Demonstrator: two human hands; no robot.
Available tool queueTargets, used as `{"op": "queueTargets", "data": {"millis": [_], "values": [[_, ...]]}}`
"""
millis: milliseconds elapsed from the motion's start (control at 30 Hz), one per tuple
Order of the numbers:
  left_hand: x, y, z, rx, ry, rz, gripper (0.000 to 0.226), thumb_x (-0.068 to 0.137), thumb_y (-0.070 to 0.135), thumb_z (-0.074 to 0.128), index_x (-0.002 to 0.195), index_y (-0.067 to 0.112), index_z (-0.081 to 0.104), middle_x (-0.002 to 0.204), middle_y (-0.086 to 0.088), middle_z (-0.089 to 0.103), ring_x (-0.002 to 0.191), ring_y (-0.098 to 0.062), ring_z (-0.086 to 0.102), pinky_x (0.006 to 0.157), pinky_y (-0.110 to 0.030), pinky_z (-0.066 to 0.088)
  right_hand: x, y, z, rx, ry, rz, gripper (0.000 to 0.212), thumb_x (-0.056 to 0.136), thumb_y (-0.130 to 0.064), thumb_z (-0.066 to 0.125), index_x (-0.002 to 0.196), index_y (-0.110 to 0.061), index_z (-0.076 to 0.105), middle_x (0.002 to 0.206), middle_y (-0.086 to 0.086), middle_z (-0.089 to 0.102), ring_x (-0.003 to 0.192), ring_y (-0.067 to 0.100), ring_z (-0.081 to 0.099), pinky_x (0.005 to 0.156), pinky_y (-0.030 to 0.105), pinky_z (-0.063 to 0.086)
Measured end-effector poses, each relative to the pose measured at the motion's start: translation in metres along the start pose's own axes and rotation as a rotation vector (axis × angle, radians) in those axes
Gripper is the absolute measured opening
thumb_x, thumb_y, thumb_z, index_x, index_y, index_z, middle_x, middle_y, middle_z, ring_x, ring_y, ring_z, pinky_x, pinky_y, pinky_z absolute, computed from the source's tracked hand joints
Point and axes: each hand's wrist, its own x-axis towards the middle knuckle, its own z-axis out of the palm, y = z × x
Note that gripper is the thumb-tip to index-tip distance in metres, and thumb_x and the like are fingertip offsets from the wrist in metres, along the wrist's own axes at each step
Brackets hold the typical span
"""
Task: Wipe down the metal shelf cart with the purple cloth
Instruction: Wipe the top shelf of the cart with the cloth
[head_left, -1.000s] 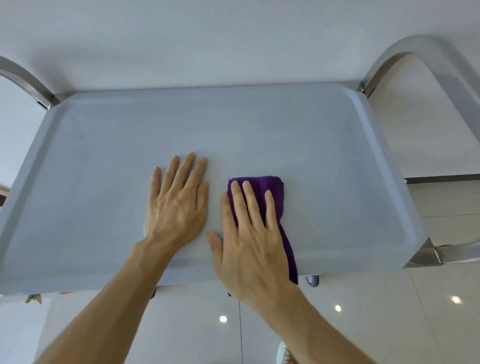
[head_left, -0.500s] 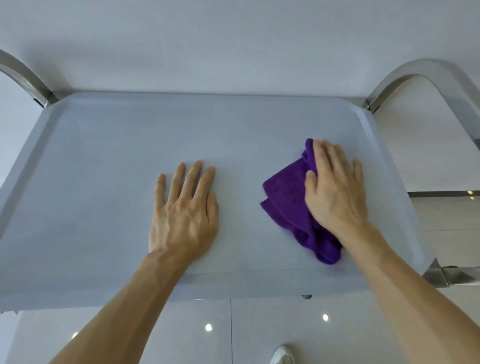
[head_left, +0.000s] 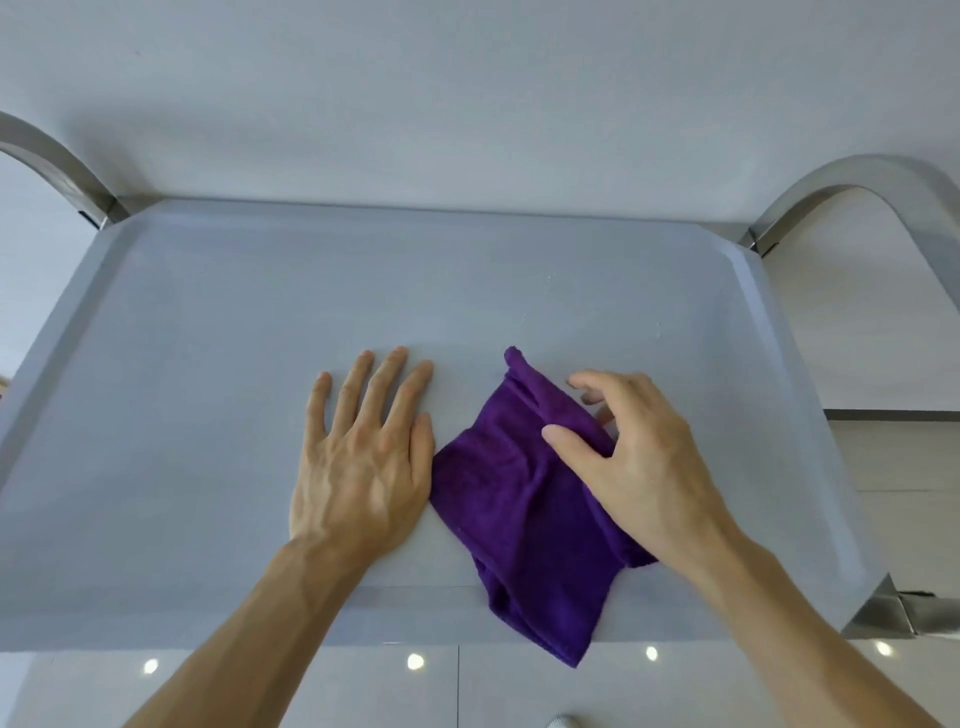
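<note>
The metal shelf cart's top tray (head_left: 208, 338) fills the view, pale grey with a raised rim. My left hand (head_left: 363, 462) lies flat on it near the middle, fingers straight and spread. Just to its right sits the purple cloth (head_left: 509, 499), loosely crumpled, with its lower corner hanging over the tray's front edge. My right hand (head_left: 639, 462) arches over the cloth's right side. Its thumb presses on top of a raised fold and the curled fingers reach round behind it, pinching the fold.
Curved steel handle bars rise at the far left (head_left: 57, 161) and far right (head_left: 883, 176) corners of the cart. A white wall stands behind. Glossy floor tiles (head_left: 415, 662) show below the front edge, and a shoe tip (head_left: 561, 721) is at the bottom.
My right hand swept the cloth out to the right, then back toward the middle beside my left hand. The cloth has spread out, and the flat right hand now arches and pinches it.
</note>
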Motion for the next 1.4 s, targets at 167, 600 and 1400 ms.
{"op": "queueTargets", "data": {"millis": [167, 600, 1400], "values": [[0.001, 0.001, -0.001, -0.011, 0.001, -0.006, 0.051, 0.098, 0.034, 0.026, 0.147, 0.026, 0.037, 0.157, 0.002, 0.033, 0.148, -0.02, 0.021, 0.12, -0.05, 0.014, 0.034, 0.011, -0.029, 0.068, 0.011, 0.052, 0.016, 0.094, -0.02, 0.06, 0.096, -0.019, 0.075, 0.079, -0.002, 0.074, 0.072, 0.015, 0.067, 0.073, 0.029, 0.048], [0.0, -0.001, 0.0, -0.016, 0.015, -0.009, 0.05, 0.099, 0.034, 0.028, 0.147, 0.027, 0.037, 0.155, 0.003, 0.035, 0.147, -0.02, 0.023, 0.12, -0.048, 0.014, 0.01, -0.025, -0.037, -0.027, -0.131, -0.22, 0.023, 0.093, -0.045, 0.055, 0.094, -0.029, 0.072, 0.089, -0.012, 0.069, 0.076, 0.01, 0.064, 0.071, 0.037, 0.054], [0.002, -0.002, 0.0, -0.004, 0.0, 0.0, 0.05, 0.098, 0.032, 0.031, 0.146, 0.024, 0.042, 0.154, 0.0, 0.038, 0.147, -0.022, 0.026, 0.118, -0.051, 0.018, 0.135, -0.034, 0.063, -0.573, -0.002, -0.337, 0.057, 0.1, -0.041, 0.032, 0.15, -0.014, 0.037, 0.161, 0.017, 0.021, 0.149, 0.035, 0.017, 0.119, 0.05, 0.019]]}}
